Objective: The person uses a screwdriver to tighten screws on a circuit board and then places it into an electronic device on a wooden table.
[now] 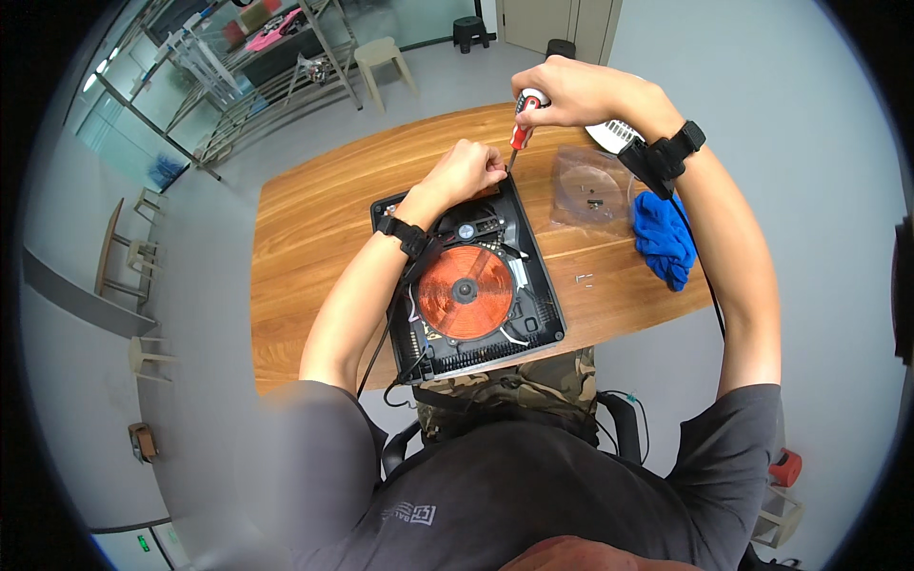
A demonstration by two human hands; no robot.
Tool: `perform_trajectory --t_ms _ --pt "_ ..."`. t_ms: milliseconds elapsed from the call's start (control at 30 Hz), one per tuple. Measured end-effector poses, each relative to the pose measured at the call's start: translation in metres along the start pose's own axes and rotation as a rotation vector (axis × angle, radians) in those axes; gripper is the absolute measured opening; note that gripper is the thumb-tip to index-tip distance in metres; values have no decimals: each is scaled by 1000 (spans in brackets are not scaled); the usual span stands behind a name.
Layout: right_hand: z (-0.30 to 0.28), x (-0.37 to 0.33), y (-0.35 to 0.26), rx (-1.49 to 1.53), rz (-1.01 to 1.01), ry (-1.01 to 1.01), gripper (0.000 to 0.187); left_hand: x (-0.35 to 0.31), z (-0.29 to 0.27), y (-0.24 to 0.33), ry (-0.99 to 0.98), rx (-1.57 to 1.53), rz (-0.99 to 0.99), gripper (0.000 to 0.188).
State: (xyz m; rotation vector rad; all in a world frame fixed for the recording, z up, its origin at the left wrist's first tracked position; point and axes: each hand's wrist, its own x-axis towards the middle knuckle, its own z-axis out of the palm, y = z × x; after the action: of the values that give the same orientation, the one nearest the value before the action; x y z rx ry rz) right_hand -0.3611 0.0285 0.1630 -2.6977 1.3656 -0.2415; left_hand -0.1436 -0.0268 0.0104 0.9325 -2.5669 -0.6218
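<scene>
Within right fingers (540, 115): screwdriver (520, 136), tip at casing (529, 255).

Housing (547, 322): matt black plastic. Coil (466, 320): coppery metal. From the housing, a glossy plastic screwdriver handle (521, 134) is seen at one o'clock; clear plastic bag (602, 177), two; matt cloth (664, 240), three. Tabletop (324, 209): smooth, wood-grained.

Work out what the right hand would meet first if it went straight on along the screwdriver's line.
Most likely the far right corner of the black casing, which the screwdriver in the right hand points down at. The left hand is close beside that line; tip contact is unclear.
</scene>
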Motion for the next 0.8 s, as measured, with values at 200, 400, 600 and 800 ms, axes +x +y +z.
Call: perform_trajectory --t_ms 200,400,600,800 --pt "0 18 13 -24 -5 3 37 8 7 -17 33 40 17 23" --pt "7 26 22 -30 -10 -3 38 12 11 -17 43 86 2 24" --pt "11 32 20 -15 -6 -11 39 14 14 -20 59 96 -57 25" --pt "11 37 14 -24 3 -29 39 12 14 -19 58 79 -50 24"
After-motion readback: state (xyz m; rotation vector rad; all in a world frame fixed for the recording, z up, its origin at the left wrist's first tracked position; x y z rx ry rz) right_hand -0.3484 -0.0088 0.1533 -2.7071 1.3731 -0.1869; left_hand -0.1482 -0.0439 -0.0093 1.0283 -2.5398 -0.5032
